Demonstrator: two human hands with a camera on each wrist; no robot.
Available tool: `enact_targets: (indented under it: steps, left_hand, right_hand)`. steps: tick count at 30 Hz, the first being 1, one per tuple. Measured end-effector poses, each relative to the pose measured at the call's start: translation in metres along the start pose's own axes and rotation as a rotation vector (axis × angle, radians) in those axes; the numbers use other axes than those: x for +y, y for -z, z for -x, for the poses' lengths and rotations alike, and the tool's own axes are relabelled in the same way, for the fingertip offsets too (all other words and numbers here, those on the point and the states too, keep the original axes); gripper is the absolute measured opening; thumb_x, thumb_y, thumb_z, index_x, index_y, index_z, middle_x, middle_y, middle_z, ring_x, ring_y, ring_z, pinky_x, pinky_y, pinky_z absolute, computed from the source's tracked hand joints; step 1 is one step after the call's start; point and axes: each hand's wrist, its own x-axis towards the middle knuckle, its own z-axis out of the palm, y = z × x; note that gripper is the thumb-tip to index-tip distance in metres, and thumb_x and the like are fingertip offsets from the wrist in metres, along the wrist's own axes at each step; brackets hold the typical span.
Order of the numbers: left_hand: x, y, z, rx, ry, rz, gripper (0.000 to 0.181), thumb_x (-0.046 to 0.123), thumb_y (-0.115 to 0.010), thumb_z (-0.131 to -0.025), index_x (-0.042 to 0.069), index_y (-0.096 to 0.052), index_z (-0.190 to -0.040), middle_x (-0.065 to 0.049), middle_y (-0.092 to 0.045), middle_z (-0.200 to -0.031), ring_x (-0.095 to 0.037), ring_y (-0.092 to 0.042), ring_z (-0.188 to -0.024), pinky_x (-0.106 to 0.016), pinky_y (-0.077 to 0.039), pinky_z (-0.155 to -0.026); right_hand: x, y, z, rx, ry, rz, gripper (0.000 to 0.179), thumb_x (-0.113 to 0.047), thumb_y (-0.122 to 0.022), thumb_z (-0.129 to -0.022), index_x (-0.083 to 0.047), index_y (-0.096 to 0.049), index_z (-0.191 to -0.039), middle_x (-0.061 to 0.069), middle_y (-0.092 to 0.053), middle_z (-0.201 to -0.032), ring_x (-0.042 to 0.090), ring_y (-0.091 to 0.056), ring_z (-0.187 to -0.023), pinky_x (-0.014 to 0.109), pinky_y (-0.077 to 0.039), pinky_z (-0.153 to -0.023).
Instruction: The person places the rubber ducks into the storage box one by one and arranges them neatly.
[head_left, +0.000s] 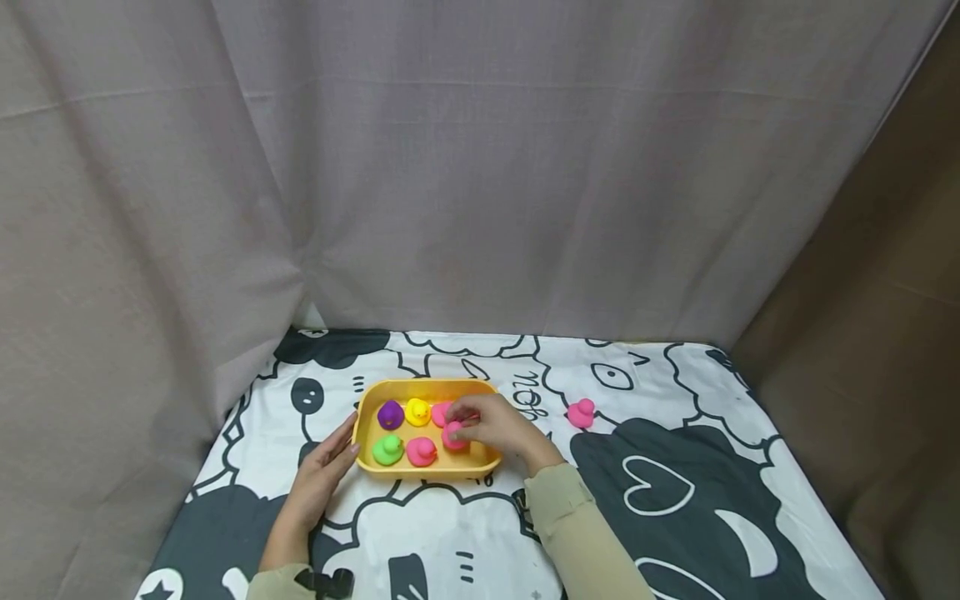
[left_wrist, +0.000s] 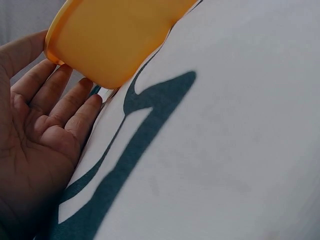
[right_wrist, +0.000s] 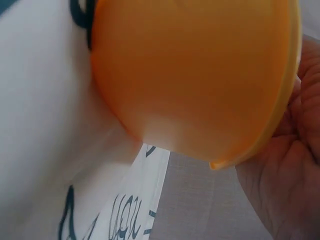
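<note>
A yellow tray (head_left: 427,473) lies on the patterned cloth. Inside it sit a purple rubber duck (head_left: 390,415), a yellow rubber duck (head_left: 417,412), a green rubber duck (head_left: 387,450) and several pink ones, including a pink duck (head_left: 422,452) at the front. My right hand (head_left: 491,425) reaches over the tray's right end and pinches another pink rubber duck (head_left: 453,437). In the right wrist view the tray wall (right_wrist: 195,80) hides those fingertips. My left hand (left_wrist: 45,115), fingers extended, touches the tray's left end (left_wrist: 110,45).
One more pink rubber duck (head_left: 581,413) stands on the cloth, right of the tray. The black and white cloth (head_left: 465,533) covers the surface. Grey curtains (head_left: 480,208) hang behind and at the left, with a brown one (head_left: 877,333) at the right.
</note>
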Motion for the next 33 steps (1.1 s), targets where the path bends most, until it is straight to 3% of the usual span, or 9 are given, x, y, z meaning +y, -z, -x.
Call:
enact_targets:
  steps: [8,20,33]
  left_hand:
    - [0.001,-0.001,0.001,-0.004,0.008,0.000,0.058,0.034,-0.065,-0.099,0.033,-0.044,-0.153,0.012,-0.035,-0.159,-0.016,-0.030,-0.149,-0.040,-0.032,-0.118]
    - [0.000,0.000,0.002,-0.006,0.003,-0.004,0.060,0.036,-0.067,-0.098,0.032,-0.044,-0.153,0.011,-0.034,-0.159,-0.017,-0.030,-0.149,-0.041,-0.033,-0.118]
    - [0.003,-0.001,0.002,-0.005,0.010,-0.002,0.058,0.035,-0.066,-0.099,0.033,-0.044,-0.153,0.011,-0.034,-0.160,-0.017,-0.029,-0.149,-0.041,-0.032,-0.119]
  right_hand:
    - [0.001,-0.001,-0.010,-0.105,0.041,0.039,0.027,-0.016,-0.081,-0.086,-0.012,-0.074,-0.112,-0.010,-0.071,-0.103,0.011,-0.064,-0.096,0.031,-0.054,-0.092]
    - [0.001,-0.008,-0.010,-0.097,0.017,0.063,0.025,-0.013,-0.082,-0.085,-0.012,-0.073,-0.109,-0.009,-0.070,-0.100,0.013,-0.063,-0.091,0.026,-0.057,-0.079]
    - [0.000,-0.008,-0.011,-0.093,-0.011,0.085,0.023,-0.018,-0.083,-0.085,-0.017,-0.073,-0.107,-0.011,-0.069,-0.100,0.012,-0.062,-0.094,0.028,-0.056,-0.085]
